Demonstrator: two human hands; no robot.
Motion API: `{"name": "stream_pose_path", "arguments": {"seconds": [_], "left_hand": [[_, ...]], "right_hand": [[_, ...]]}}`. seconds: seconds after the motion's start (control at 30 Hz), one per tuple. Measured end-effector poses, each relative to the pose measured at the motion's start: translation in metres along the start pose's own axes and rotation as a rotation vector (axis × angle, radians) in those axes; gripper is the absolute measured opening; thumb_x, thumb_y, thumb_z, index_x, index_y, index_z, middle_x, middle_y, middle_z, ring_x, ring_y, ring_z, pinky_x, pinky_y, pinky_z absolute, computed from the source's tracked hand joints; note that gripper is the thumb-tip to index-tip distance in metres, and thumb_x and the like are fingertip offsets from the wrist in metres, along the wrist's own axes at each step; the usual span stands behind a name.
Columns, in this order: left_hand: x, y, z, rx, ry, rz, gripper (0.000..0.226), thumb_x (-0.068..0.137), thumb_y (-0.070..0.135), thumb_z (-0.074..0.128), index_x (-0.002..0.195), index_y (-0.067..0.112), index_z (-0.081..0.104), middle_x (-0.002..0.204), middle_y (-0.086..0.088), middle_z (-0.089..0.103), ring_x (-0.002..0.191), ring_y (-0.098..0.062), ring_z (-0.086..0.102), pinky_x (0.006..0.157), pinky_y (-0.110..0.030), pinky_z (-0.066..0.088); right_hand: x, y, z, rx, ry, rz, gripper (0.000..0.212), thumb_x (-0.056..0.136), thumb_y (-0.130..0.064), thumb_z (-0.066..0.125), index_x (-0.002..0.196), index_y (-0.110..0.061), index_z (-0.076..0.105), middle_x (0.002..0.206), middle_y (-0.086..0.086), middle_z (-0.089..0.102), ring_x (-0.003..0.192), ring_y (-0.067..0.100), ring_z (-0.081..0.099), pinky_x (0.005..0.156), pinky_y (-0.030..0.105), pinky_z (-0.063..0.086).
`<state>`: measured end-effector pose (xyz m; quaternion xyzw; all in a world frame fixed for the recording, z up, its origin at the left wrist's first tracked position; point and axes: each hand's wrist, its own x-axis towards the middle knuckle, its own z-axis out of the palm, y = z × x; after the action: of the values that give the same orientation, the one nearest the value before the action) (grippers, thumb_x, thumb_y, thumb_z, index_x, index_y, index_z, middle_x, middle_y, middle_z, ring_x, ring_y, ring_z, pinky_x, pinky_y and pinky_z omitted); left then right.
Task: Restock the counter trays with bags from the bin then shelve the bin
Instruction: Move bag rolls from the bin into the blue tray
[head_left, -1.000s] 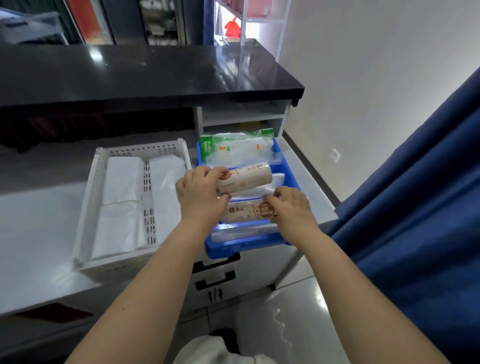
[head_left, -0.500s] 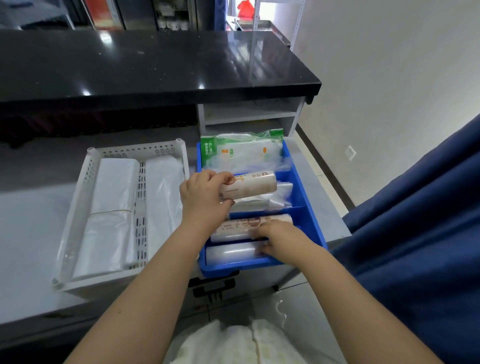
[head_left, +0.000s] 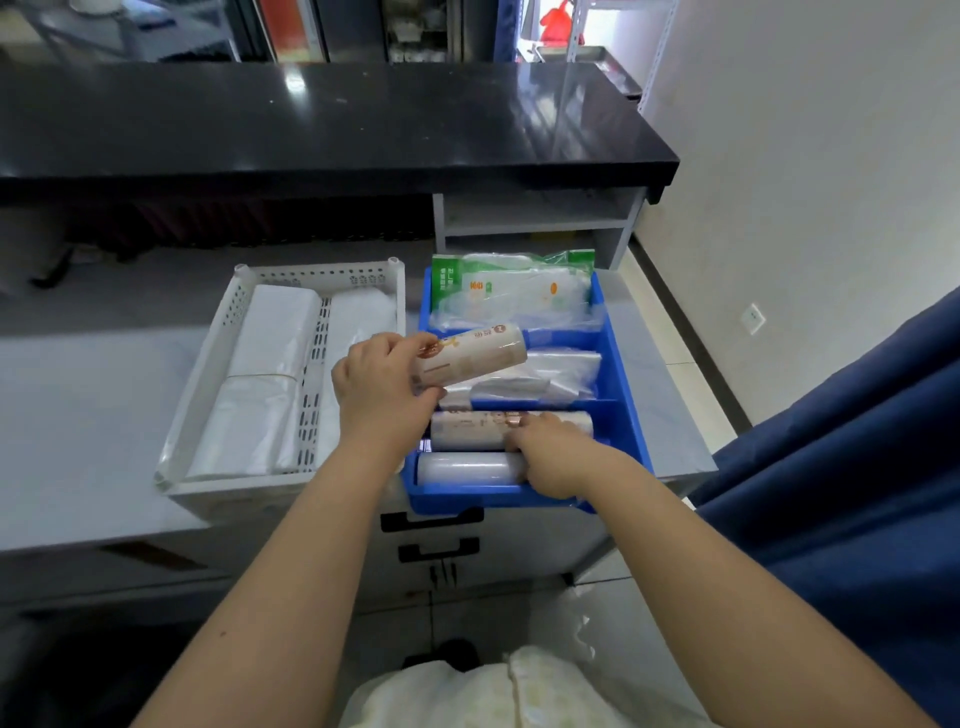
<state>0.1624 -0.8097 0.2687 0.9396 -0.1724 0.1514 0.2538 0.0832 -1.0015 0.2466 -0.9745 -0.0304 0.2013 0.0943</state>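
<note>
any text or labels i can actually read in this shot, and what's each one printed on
No text here can be read with confidence.
Roll held in the left hand, the labelled roll: printed characters and a round logo, too blurred to read.
Roll under the right hand, the second labelled roll: brown print, unreadable.
Green-edged bag pack at the back of the blue tray: white characters on green, orange marks, too small.

left hand (head_left: 382, 387) raised, fingers curled in a grip — right hand (head_left: 553, 457) lower, palm down, fingers bent.
</note>
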Motion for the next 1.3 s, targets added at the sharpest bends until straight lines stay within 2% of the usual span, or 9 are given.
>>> {"name": "stream_pose_path", "arguments": {"seconds": [0.17, 0.3, 0.43, 0.53, 0.63, 0.77, 1.0, 1.2, 1.3], "left_hand": [[0.000, -0.006, -0.013, 0.029, 0.038, -0.017, 0.051, 0.065, 0.029, 0.079, 0.113, 0.035, 0.061, 0.100, 0.004, 0.057, 0.096, -0.022, 0.048, 0.079, -0.035, 0.028], [-0.003, -0.009, -0.016, 0.062, 0.016, -0.051, 0.048, 0.066, 0.032, 0.079, 0.110, 0.035, 0.062, 0.099, 0.003, 0.059, 0.095, -0.023, 0.049, 0.077, -0.035, 0.029], [-0.014, 0.005, -0.007, 0.097, -0.150, -0.058, 0.051, 0.067, 0.040, 0.078, 0.115, 0.040, 0.059, 0.106, 0.005, 0.059, 0.099, -0.022, 0.049, 0.082, -0.037, 0.033], [-0.024, 0.031, 0.011, 0.124, -0.313, 0.078, 0.053, 0.072, 0.048, 0.073, 0.122, 0.040, 0.056, 0.113, 0.006, 0.059, 0.106, -0.021, 0.050, 0.088, -0.038, 0.037], [-0.039, 0.052, 0.030, 0.099, -0.448, 0.200, 0.054, 0.076, 0.048, 0.070, 0.127, 0.038, 0.054, 0.121, 0.004, 0.058, 0.112, -0.023, 0.050, 0.098, -0.040, 0.037], [-0.053, 0.047, 0.039, 0.045, -0.508, 0.204, 0.053, 0.083, 0.047, 0.061, 0.134, 0.035, 0.051, 0.124, 0.005, 0.058, 0.113, -0.019, 0.047, 0.099, -0.038, 0.037], [-0.061, 0.006, -0.005, 0.061, -0.306, 0.085, 0.047, 0.081, 0.042, 0.068, 0.125, 0.031, 0.059, 0.122, 0.007, 0.062, 0.113, -0.017, 0.050, 0.097, -0.037, 0.043], [-0.079, -0.023, -0.051, 0.068, -0.160, -0.122, 0.039, 0.083, 0.032, 0.068, 0.121, 0.027, 0.062, 0.119, 0.002, 0.064, 0.114, -0.024, 0.050, 0.093, -0.040, 0.041], [-0.097, -0.034, -0.063, 0.083, -0.150, -0.199, 0.037, 0.084, 0.030, 0.067, 0.120, 0.027, 0.062, 0.121, 0.003, 0.063, 0.117, -0.024, 0.047, 0.096, -0.041, 0.038]], "right_hand": [[-0.026, 0.015, -0.010, 0.000, 0.277, -0.032, 0.046, 0.079, -0.013, 0.067, 0.120, -0.022, 0.048, 0.122, 0.004, 0.050, 0.107, 0.025, 0.047, 0.092, 0.042, 0.045], [-0.051, 0.051, -0.036, 0.084, 0.481, 0.067, 0.046, 0.081, -0.012, 0.068, 0.121, -0.023, 0.050, 0.121, 0.004, 0.055, 0.104, 0.025, 0.050, 0.090, 0.038, 0.043], [-0.067, 0.086, -0.066, 0.102, 0.692, 0.152, 0.047, 0.077, -0.015, 0.074, 0.116, -0.025, 0.052, 0.111, 0.003, 0.057, 0.090, 0.017, 0.045, 0.080, 0.038, 0.042], [-0.064, 0.089, -0.076, 0.092, 0.753, 0.215, 0.052, 0.075, -0.016, 0.077, 0.118, -0.027, 0.051, 0.108, 0.001, 0.057, 0.089, 0.013, 0.044, 0.079, 0.035, 0.042], [-0.058, 0.077, -0.074, 0.099, 0.739, 0.173, 0.048, 0.078, -0.017, 0.074, 0.120, -0.023, 0.051, 0.112, 0.004, 0.057, 0.095, 0.020, 0.048, 0.085, 0.039, 0.042], [-0.052, 0.058, -0.055, 0.067, 0.645, 0.167, 0.040, 0.079, -0.020, 0.072, 0.115, -0.021, 0.054, 0.113, 0.005, 0.059, 0.097, 0.024, 0.052, 0.084, 0.040, 0.045], [-0.035, 0.025, -0.025, 0.033, 0.712, 0.145, 0.033, 0.081, -0.021, 0.069, 0.111, -0.020, 0.055, 0.111, 0.002, 0.060, 0.097, 0.022, 0.052, 0.085, 0.037, 0.044], [-0.018, -0.014, 0.002, -0.043, 0.425, 0.047, 0.039, 0.078, -0.029, 0.069, 0.112, -0.019, 0.054, 0.118, 0.004, 0.057, 0.106, 0.027, 0.050, 0.096, 0.041, 0.040], [-0.020, -0.019, 0.014, -0.056, 0.355, 0.091, 0.045, 0.082, -0.023, 0.065, 0.123, -0.022, 0.047, 0.128, 0.004, 0.051, 0.117, 0.030, 0.042, 0.111, 0.054, 0.022]]}}
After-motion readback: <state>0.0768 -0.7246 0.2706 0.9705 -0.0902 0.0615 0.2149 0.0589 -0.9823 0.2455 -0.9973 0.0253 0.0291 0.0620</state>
